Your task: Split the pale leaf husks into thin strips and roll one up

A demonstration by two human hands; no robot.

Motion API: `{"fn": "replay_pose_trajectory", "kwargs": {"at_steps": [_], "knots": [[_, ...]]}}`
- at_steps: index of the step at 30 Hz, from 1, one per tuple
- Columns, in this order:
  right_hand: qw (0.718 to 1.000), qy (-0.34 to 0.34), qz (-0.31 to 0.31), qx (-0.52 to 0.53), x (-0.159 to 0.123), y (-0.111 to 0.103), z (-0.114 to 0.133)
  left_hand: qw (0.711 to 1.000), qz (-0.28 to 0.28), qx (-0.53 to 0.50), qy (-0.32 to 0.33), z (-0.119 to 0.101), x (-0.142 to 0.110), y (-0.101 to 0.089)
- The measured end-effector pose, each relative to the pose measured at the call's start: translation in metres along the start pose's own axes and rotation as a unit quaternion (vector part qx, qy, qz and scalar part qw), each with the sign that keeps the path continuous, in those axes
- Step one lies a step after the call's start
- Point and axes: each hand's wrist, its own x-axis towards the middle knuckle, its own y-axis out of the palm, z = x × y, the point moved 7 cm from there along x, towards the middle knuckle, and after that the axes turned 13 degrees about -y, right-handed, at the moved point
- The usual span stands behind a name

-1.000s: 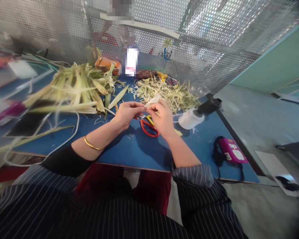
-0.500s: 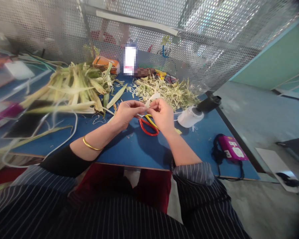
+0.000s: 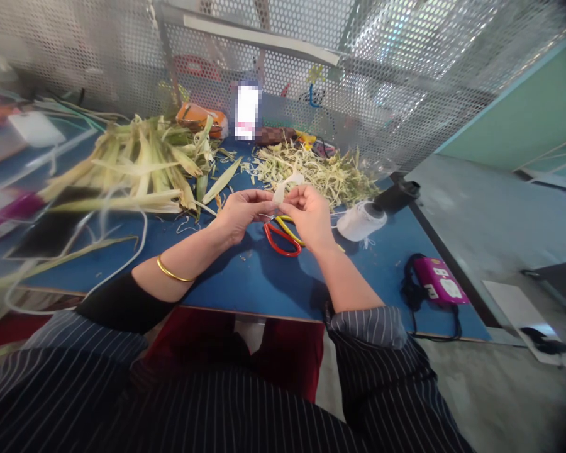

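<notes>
My left hand (image 3: 241, 212) and my right hand (image 3: 308, 214) meet above the blue table (image 3: 245, 283), both pinching a small pale leaf strip (image 3: 285, 186) whose free end curls up between them. Under my hands lie red-handled scissors (image 3: 279, 240) with a yellow-handled tool (image 3: 290, 228) beside them. A white thread spool (image 3: 360, 221) rests just right of my right hand.
A heap of long green-yellow leaves (image 3: 141, 167) lies at the left, a pile of shredded trimmings (image 3: 317, 171) behind my hands. A pink device with a black cord (image 3: 436, 281) sits near the right edge. A perforated metal screen (image 3: 358, 75) closes the back. A black bottle (image 3: 396, 195) lies by the spool.
Both hands stay on the strip with small finger shifts; the strip's free end has curled a little. The view has shifted slightly.
</notes>
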Motion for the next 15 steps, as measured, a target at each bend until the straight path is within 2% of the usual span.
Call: {"fn": "replay_pose_trajectory", "kwargs": {"at_steps": [4, 9, 12, 15], "knots": [[0.990, -0.096, 0.019, -0.099, 0.000, 0.000, 0.021, 1.000, -0.013, -0.018, -0.003, -0.003, -0.002, -0.002], [0.942, -0.232, 0.069, -0.234, -0.005, 0.007, 0.046, 0.995, -0.033, -0.060, -0.071, 0.003, -0.003, -0.006], [0.910, -0.284, 0.066, -0.294, -0.007, 0.009, 0.051, 0.993, -0.036, -0.067, -0.086, 0.005, -0.002, -0.007], [0.893, -0.308, 0.065, -0.323, -0.008, 0.009, 0.052, 0.992, -0.036, -0.076, -0.095, 0.008, 0.000, -0.009]]}}
